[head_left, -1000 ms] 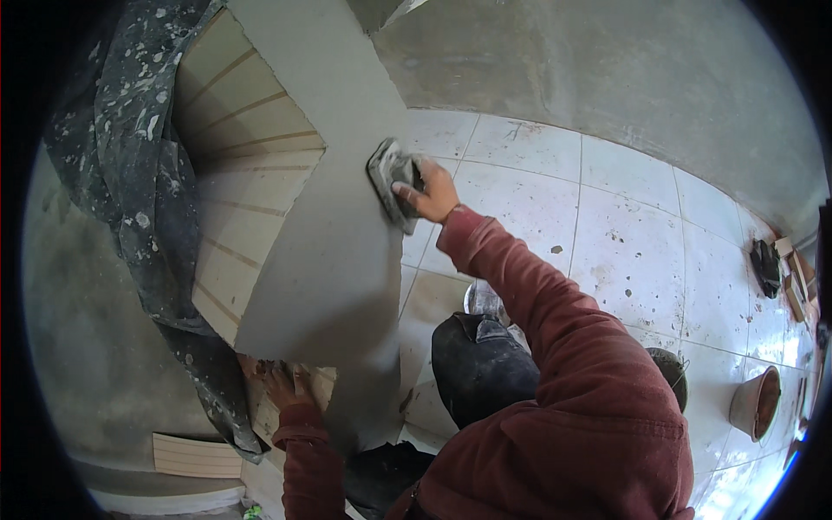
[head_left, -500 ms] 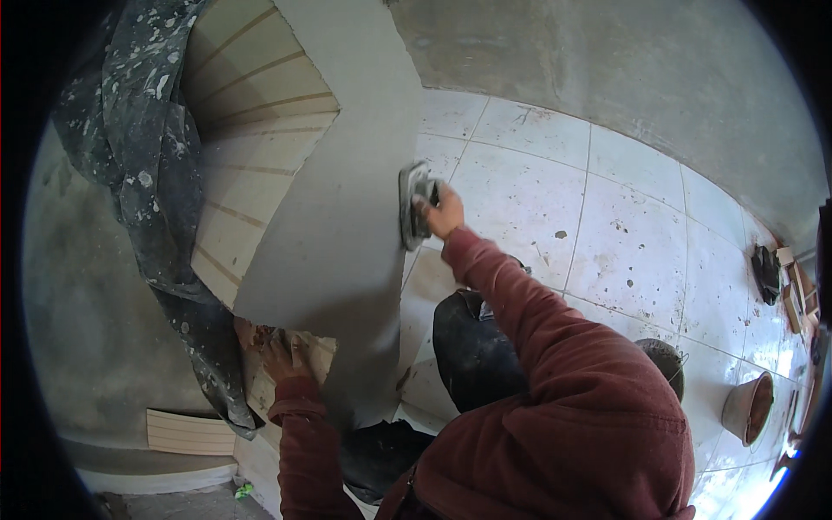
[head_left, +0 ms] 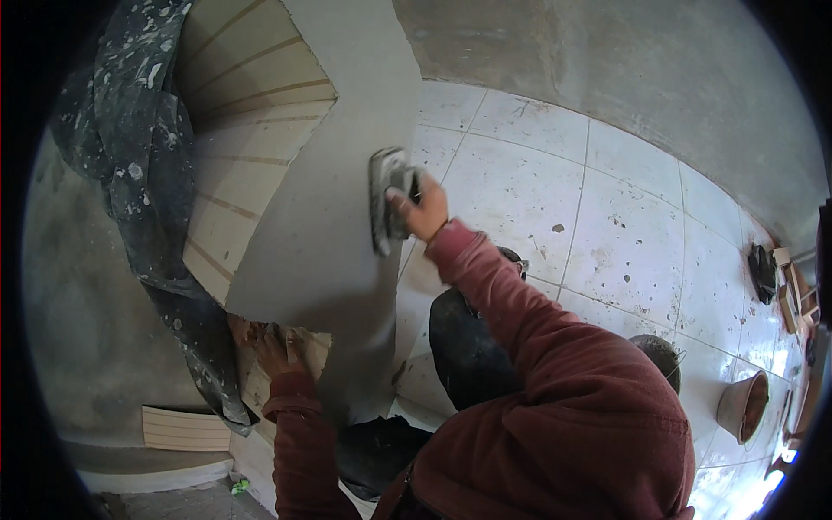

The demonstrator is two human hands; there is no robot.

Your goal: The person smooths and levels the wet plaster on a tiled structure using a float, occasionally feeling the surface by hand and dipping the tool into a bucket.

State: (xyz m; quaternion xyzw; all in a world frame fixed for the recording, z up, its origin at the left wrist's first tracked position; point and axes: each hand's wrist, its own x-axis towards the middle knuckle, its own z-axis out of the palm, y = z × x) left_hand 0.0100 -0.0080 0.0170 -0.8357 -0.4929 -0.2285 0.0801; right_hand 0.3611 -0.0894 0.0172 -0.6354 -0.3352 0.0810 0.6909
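Note:
My right hand (head_left: 426, 208) grips the handle of a plastering float (head_left: 380, 204). The float's flat side is against a smooth grey plastered surface (head_left: 316, 208) along the side of the stairs, near that surface's right edge. Lower left, my left hand (head_left: 276, 354) lies with fingers stretched out on a cream stair tread (head_left: 319, 348) with a broken, rough edge. Beside it, the higher cream, brown-striped stair treads (head_left: 247, 165) climb away toward the top. Both arms wear dark red sleeves.
A black cloth spattered with plaster (head_left: 139, 160) drapes over the stairs' left side. White floor tiles (head_left: 529, 191) with crumbs of debris spread to the right. Two buckets, one dark (head_left: 660, 360) and one brownish (head_left: 743, 407), stand there. Wood pieces (head_left: 790, 303) lie at far right.
The float in my right hand has moved left, from the plastered surface's right edge further onto it. My left hand stays on the tread.

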